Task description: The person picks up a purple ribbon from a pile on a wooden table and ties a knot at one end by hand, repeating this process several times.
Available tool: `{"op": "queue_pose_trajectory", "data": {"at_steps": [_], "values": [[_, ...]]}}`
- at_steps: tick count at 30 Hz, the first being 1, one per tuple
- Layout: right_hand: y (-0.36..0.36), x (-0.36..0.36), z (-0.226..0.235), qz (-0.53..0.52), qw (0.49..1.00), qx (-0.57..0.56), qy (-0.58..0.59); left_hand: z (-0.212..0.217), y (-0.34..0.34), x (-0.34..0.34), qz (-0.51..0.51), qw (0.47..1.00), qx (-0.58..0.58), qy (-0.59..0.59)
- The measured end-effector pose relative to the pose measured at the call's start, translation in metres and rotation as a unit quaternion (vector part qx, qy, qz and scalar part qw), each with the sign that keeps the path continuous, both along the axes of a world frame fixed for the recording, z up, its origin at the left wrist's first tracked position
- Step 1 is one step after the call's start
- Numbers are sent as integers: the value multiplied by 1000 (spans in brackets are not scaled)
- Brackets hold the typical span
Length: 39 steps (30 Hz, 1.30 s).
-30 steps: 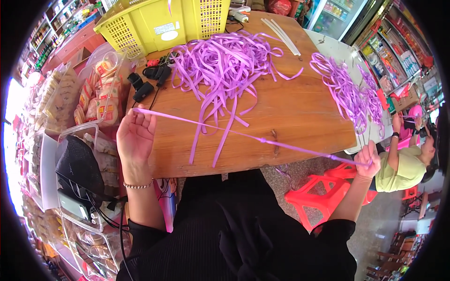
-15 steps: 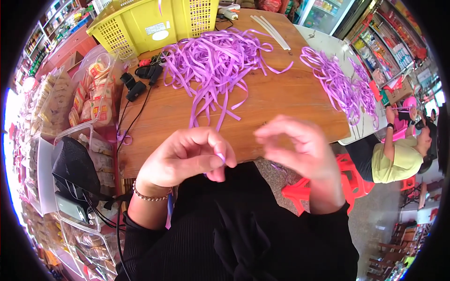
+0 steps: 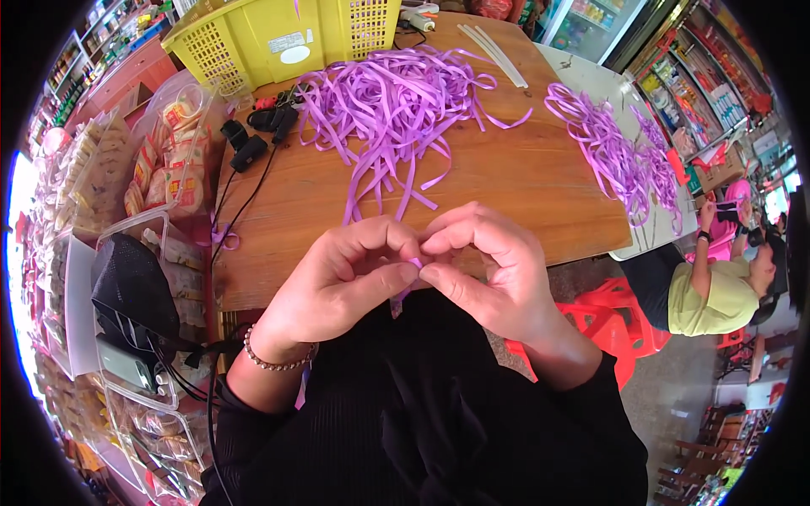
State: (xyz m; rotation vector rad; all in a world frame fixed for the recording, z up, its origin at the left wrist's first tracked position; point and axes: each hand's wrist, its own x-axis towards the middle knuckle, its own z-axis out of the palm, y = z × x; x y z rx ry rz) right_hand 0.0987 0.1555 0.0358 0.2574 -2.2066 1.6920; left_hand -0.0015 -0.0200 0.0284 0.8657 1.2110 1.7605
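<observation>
From the head camera, both hands meet close to the body, just in front of the near edge of the wooden worktop (image 3: 523, 181). The left hand (image 3: 337, 282) and the right hand (image 3: 489, 270) touch at the fingertips, and each grip is pinched on the same short purple ribbon strip (image 3: 403, 291): a bit of it shows between the fingertips, and one end hangs down below the hands over the black clothing. The left wrist wears a beaded bracelet (image 3: 270, 358).

Farther back on the worktop lies a loose ribbon pile (image 3: 396, 105) of the same purple, spread across the middle, with a few ends trailing toward the hands. A second ribbon heap (image 3: 612, 152) lies well apart to the right, partly on a white sheet (image 3: 591, 76) at the worktop's far right corner. A yellow basket (image 3: 278, 38) stands at the far left end, and black cables (image 3: 249, 143) with plugs lie just beside the pile on its left. Two pale sticks (image 3: 494, 55) rest near the far edge.

Left of the worktop stand clear bags of snacks (image 3: 160, 169). To the right, below the worktop, are a red stool (image 3: 620, 320) and a seated person in a yellow-green shirt (image 3: 713, 295).
</observation>
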Motion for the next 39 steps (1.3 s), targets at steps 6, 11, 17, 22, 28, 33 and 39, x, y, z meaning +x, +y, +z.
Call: {"op": "queue_pose_trajectory", "data": {"at_steps": [6, 11, 17, 22, 28, 33, 39], "values": [[-7, -3, 1, -25, 999, -32, 0, -2, 1, 0, 7, 1000, -2, 11], [-7, -8, -5, -34, 992, 93, 76, -15, 7, -7, 0, 999, -1, -47], [-7, -9, -17, -16, 994, -108, -7, -15, 4, -2, -10, 984, 11, -176], [-3, -7, -11, -22, 961, -255, -107, -21, 9, 5, 117, 990, -38, -68], [5, -6, -11, -97, 976, -179, -81, -26, 10, 4, 177, 981, -81, 9], [1, -2, 15, -127, 938, 300, 115, -25, 15, 10, 232, 957, -94, 146], [4, -1, 8, -109, 894, 414, 130, -14, 17, 16, 224, 947, -104, 206]]}}
